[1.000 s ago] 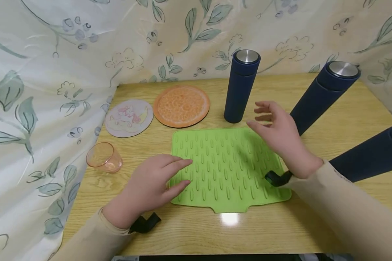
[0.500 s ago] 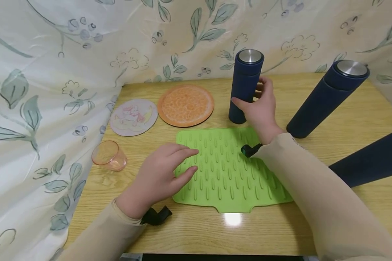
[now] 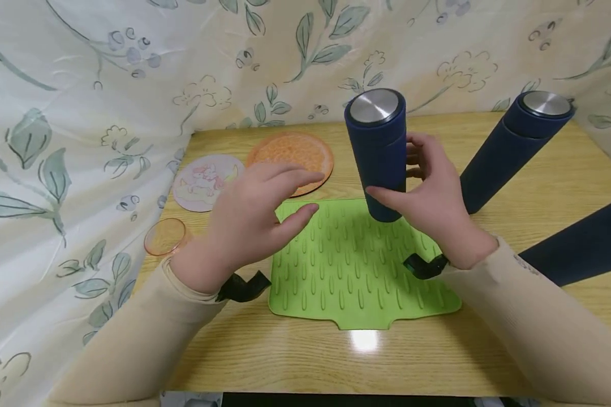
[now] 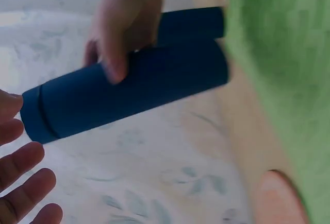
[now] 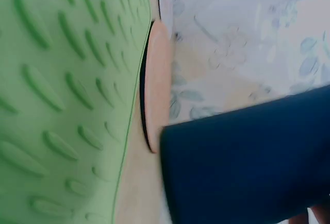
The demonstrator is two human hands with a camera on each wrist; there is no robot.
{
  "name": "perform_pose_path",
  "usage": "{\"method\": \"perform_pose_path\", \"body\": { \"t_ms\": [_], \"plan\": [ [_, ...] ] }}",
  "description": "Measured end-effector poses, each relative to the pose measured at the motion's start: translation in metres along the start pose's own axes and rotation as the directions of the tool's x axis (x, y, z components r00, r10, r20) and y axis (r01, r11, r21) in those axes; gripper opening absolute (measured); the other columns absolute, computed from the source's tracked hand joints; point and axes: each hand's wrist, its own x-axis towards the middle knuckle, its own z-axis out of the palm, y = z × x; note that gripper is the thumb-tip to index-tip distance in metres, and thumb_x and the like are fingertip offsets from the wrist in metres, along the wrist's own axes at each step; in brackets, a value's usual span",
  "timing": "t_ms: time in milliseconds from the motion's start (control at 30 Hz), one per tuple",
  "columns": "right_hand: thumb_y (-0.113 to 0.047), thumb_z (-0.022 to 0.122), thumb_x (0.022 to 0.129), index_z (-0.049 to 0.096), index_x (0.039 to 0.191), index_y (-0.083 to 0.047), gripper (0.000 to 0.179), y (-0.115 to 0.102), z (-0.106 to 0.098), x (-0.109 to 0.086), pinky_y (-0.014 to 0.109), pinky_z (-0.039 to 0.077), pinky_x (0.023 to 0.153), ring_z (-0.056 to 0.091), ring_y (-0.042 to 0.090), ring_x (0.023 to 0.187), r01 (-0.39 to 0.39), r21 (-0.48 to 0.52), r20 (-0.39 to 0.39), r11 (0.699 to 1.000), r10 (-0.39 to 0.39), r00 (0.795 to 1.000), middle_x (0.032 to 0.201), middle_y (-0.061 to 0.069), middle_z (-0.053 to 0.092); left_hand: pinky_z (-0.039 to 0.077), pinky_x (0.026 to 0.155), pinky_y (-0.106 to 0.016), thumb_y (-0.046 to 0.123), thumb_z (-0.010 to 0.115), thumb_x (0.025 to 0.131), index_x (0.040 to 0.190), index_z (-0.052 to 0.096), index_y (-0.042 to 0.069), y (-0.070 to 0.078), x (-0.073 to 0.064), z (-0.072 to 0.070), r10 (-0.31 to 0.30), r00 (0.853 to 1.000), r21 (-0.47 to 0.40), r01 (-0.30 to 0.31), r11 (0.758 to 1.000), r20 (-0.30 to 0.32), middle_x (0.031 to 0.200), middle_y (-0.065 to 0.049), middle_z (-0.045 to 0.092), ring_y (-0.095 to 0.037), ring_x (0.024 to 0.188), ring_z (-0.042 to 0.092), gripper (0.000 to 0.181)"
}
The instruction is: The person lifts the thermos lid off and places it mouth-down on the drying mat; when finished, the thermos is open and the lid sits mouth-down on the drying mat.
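Observation:
In the head view my right hand [image 3: 438, 203] grips a navy thermos flask [image 3: 379, 150] with a steel-topped lid, thumb on the near side and fingers behind. The flask hangs nearly upright over the back edge of the green ridged mat [image 3: 331, 277]. Its base end [image 5: 206, 172] shows clear of the mat in the right wrist view. My left hand [image 3: 257, 215] hovers at the mat's left side, fingers spread and holding nothing. In the left wrist view its fingertips [image 4: 31, 183] come near the lid end of the flask [image 4: 144, 92].
Two more navy flasks, one at the back right [image 3: 509, 147] and one nearer [image 3: 585, 243], stand on the wooden table [image 3: 295, 362]. An orange round mat [image 3: 305, 150] and a pale round mat with a cartoon print [image 3: 198, 186] lie behind my left hand, beside a pink glass [image 3: 165, 236].
My right hand has reached the middle flask, gripped it, lifted it and brought it nearer over the green mat. My left hand has risen and moved slightly forward and right.

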Motion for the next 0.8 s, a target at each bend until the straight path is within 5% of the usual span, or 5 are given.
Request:
{"method": "perform_pose_path", "body": {
  "t_ms": [133,267,400,500,800],
  "plan": [
    [-0.011,0.101,0.078,0.057,0.156,-0.012,0.090,-0.009,-0.010,-0.021,0.033,0.051,0.095,0.064,0.024,0.124,0.112,-0.095,0.156,0.989,-0.096,0.983,0.139,0.012,0.069,0.058,0.105,-0.046,0.014,0.084,0.097,0.139,0.072,0.003,0.007,0.019,-0.017,0.016,1.000,-0.078,-0.017,0.997,-0.011,0.136,-0.016,0.073,-0.031,0.128,0.069,0.045],
    [-0.015,0.104,0.076,0.061,0.152,-0.010,0.087,-0.016,-0.016,-0.034,0.036,0.055,0.092,0.069,0.029,0.120,0.205,-0.153,0.296,0.967,-0.153,0.943,0.134,0.012,0.074,0.050,0.119,-0.048,0.012,0.087,0.093,0.148,0.068,0.008,0.010,0.031,-0.032,0.002,0.989,-0.205,0.029,0.978,0.148,0.157,-0.012,0.063,-0.028,0.146,0.059,0.059],
    [-0.015,0.104,0.075,0.063,0.149,-0.008,0.085,-0.016,-0.017,-0.043,0.040,0.060,0.090,0.071,0.027,0.117,0.263,-0.179,0.365,0.948,-0.184,0.913,0.131,0.010,0.075,0.049,0.120,-0.047,0.005,0.086,0.091,0.155,0.064,0.015,0.010,0.033,-0.036,0.030,0.921,-0.289,0.091,0.953,0.389,0.171,-0.007,0.050,-0.025,0.156,0.050,0.068],
    [-0.016,0.105,0.074,0.063,0.147,-0.007,0.085,-0.016,-0.016,-0.049,0.046,0.062,0.090,0.073,0.026,0.115,0.286,-0.192,0.388,0.939,-0.195,0.901,0.130,0.009,0.076,0.052,0.117,-0.043,-0.004,0.080,0.090,0.154,0.064,0.014,0.010,0.030,-0.034,0.072,0.891,-0.329,0.090,0.940,0.449,0.170,-0.009,0.050,-0.024,0.155,0.051,0.068],
    [-0.020,0.107,0.071,0.068,0.144,-0.012,0.084,-0.017,-0.015,-0.061,0.051,0.063,0.090,0.073,0.022,0.112,0.356,-0.237,0.429,0.904,-0.231,0.873,0.134,0.003,0.076,0.059,0.096,-0.035,0.006,0.092,0.084,0.138,0.073,0.012,0.013,0.016,-0.030,0.059,0.915,-0.341,0.089,0.936,0.400,0.139,-0.005,0.068,-0.016,0.120,0.065,0.058]
  ]
}}
